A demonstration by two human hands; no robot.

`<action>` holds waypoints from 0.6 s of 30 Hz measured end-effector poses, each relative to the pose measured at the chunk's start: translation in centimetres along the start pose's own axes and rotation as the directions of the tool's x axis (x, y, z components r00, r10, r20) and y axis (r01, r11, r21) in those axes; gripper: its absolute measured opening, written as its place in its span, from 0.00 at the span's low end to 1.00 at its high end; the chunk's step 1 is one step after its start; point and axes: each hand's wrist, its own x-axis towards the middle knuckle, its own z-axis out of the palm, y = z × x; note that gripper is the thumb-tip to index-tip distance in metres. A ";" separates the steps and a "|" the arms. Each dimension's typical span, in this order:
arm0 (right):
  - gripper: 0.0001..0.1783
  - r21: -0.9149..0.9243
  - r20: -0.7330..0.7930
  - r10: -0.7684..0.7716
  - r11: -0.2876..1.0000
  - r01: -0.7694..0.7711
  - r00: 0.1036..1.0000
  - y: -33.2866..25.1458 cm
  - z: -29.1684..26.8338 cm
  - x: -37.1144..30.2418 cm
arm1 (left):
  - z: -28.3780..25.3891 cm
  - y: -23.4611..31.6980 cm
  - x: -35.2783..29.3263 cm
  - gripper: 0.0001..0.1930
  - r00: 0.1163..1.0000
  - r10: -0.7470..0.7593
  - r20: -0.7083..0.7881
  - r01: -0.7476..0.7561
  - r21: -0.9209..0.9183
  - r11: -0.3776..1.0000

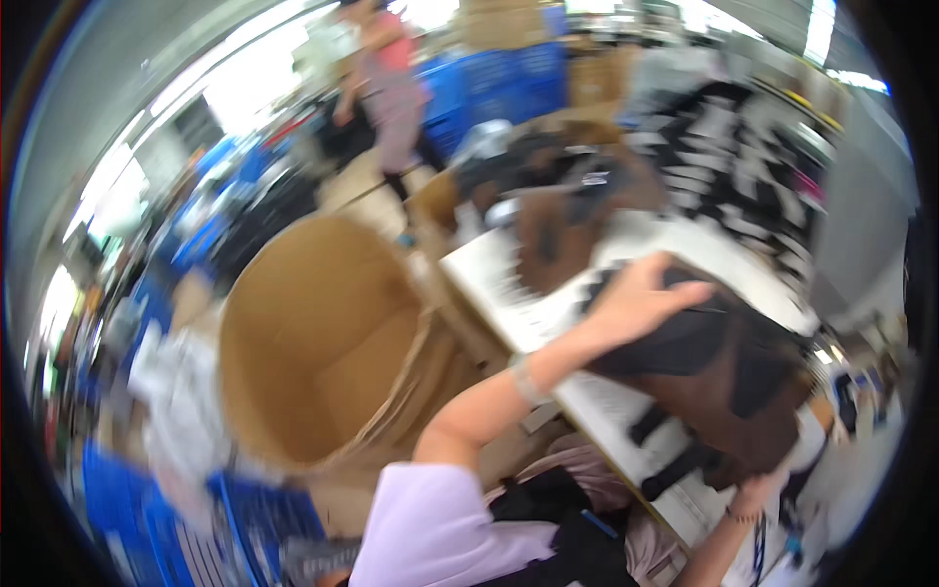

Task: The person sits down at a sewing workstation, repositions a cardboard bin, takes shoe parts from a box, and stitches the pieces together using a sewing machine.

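A black and brown fabric piece (704, 362), soft and panelled, is tilted above the white table in front of me. My left hand (641, 298) rests across its upper left part, thumb and fingers apart. At its lower right edge, my right hand (758, 491) has its fingers closed on the fabric, partly hidden by it. Motion blur hides the finer details, so I cannot tell what article it is. More brown and black pieces (562, 230) lie in a heap just beyond, at the far end of the table.
A large open cardboard drum (323, 342) stands left of the white table (499, 284). Blue crates (494, 93) are stacked at the back, with others at lower left. Black and white striped material (734, 166) lies at far right. Another person (391, 98) is upright in the background.
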 end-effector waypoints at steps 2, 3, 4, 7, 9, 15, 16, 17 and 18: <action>0.25 0.171 -0.114 0.220 0.965 -0.199 0.969 0.6 0.9 2.3 | 0.5 -0.2 0.1 0.24 0.993 0.118 0.014 -0.117 -0.041 0.992; 0.25 0.149 -0.025 0.257 0.957 -0.251 0.966 -0.3 4.8 0.6 | 0.5 -0.8 -0.2 0.23 0.993 0.122 -0.004 -0.121 -0.105 0.987; 0.25 0.131 0.065 0.285 0.947 -0.292 0.956 -0.3 6.1 2.3 | -0.5 0.1 -1.3 0.22 0.998 0.066 -0.004 -0.066 -0.147 0.987; 0.24 0.071 0.219 0.330 0.933 -0.352 0.918 -0.7 11.3 1.4 | -1.1 -1.4 -2.1 0.21 0.999 0.006 -0.039 -0.014 -0.191 0.982; 0.24 0.035 0.275 0.329 0.936 -0.351 0.903 -1.3 12.0 1.6 | -1.2 -1.1 -2.2 0.20 0.999 -0.012 -0.046 0.004 -0.184 0.983; 0.22 -0.045 0.378 0.283 0.957 -0.288 0.881 -3.8 15.6 1.9 | -0.1 -1.1 -2.1 0.20 0.999 -0.020 0.032 0.028 -0.267 0.963; 0.22 -0.058 0.391 0.277 0.959 -0.277 0.878 -4.0 16.5 1.7 | -0.1 -1.9 -2.0 0.21 0.997 0.054 -0.060 -0.065 -0.190 0.980; 0.22 -0.081 0.378 0.267 0.963 -0.255 0.886 -4.9 20.1 -2.5 | 0.6 -3.0 -1.6 0.21 0.983 0.135 -0.125 -0.151 -0.129 0.980; 0.22 -0.110 0.343 0.227 0.973 -0.201 0.911 -3.8 16.1 0.0 | 0.4 -1.9 -1.9 0.23 0.969 0.189 -0.159 -0.203 -0.080 0.976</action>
